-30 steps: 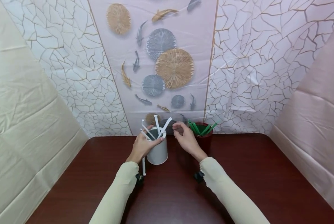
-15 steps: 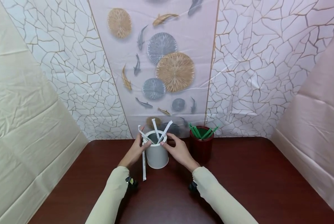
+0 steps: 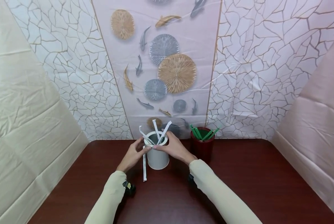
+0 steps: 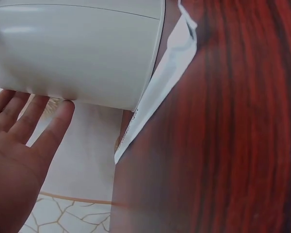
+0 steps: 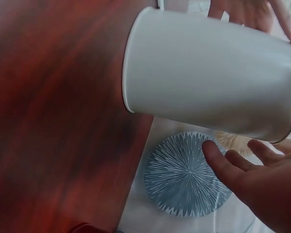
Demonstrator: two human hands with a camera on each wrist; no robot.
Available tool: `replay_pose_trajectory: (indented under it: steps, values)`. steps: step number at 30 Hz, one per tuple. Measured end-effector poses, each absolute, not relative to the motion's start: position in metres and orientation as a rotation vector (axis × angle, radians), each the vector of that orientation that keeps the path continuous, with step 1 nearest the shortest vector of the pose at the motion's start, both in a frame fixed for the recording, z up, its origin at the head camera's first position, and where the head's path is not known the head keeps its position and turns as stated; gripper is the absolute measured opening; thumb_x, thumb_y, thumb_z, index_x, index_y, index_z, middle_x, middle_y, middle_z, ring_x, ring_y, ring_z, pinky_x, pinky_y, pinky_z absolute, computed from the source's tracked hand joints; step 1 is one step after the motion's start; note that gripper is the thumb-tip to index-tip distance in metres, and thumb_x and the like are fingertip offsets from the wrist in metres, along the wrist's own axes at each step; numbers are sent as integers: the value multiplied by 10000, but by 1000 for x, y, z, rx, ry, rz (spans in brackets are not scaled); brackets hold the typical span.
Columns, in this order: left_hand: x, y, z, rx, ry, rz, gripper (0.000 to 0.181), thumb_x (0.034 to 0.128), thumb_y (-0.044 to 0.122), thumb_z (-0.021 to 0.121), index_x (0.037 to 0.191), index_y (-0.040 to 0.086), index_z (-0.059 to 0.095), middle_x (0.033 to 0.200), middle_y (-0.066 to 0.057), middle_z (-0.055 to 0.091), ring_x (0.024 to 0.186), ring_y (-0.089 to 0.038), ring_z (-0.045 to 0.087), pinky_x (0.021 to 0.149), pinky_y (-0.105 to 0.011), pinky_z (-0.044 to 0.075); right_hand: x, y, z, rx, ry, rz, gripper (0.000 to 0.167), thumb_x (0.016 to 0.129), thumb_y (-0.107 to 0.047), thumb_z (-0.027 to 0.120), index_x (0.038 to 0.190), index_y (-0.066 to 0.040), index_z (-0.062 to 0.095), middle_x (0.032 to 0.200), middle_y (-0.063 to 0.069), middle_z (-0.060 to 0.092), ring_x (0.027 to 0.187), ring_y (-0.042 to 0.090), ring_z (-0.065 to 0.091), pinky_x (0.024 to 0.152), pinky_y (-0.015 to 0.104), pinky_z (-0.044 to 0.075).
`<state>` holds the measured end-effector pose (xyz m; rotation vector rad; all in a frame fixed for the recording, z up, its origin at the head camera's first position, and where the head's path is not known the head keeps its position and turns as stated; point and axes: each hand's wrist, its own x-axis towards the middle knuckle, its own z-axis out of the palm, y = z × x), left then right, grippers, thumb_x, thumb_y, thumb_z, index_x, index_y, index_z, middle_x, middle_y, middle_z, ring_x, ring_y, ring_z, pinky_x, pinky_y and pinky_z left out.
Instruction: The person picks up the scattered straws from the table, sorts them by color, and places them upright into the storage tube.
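Note:
A pale grey canister (image 3: 157, 158) stands upright at the back of the dark red table, holding several white paper-wrapped straws (image 3: 156, 127). My left hand (image 3: 131, 157) holds its left side, fingertips touching the wall and thumb reaching to the front. On the right, my right hand (image 3: 177, 149) curves round the upper part, thumb at the front below the rim. The right wrist view shows some right fingers (image 5: 223, 162) a little off the wall. Another wrapped straw (image 4: 160, 80) lies on the table, left of the canister's base.
To the right, a dark red canister (image 3: 201, 149) holds several green straws or sticks (image 3: 204, 133). A patterned cloth (image 3: 169, 62) hangs behind the table's back edge, with plain cloth (image 3: 29, 109) along the sides. The table (image 3: 167, 199) stretches toward me.
My right hand has moved left from the gap between the canisters onto the pale one. My left hand has slid from the rim lower on its left side.

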<state>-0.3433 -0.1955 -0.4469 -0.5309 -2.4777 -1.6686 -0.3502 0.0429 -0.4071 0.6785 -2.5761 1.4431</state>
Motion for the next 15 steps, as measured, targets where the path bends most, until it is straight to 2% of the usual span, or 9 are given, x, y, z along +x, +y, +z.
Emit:
replay_pose_trajectory:
  steps: [3,10,15]
  values:
    - [-342,-195,-447,-533,-2471,-1695,794,1017,371,722,1654,86,342,1594,-182,488,1449,-377,503,1125,-549,469,-359,36,-407,736,-2579,1399,997,832,-534,875,1595,-58,444,1636,144,422,1505,321,402,1198,545,364]
    - [-343,-197,-446,-548,-2495,-1707,828,1027,387,707,1672,82,287,1668,-160,384,1490,-379,448,1141,-555,447,-367,30,-411,743,-2613,1286,1060,799,-600,866,1643,-169,394,1714,43,314,1569,299,295,1224,558,321]
    - [-343,-201,-445,-569,-2498,-1737,815,1037,372,696,1672,73,281,1668,-160,380,1493,-375,444,1148,-560,439,-371,28,-415,791,-2563,1293,975,815,-599,853,1591,-142,480,1658,69,414,1509,281,404,1189,536,379]
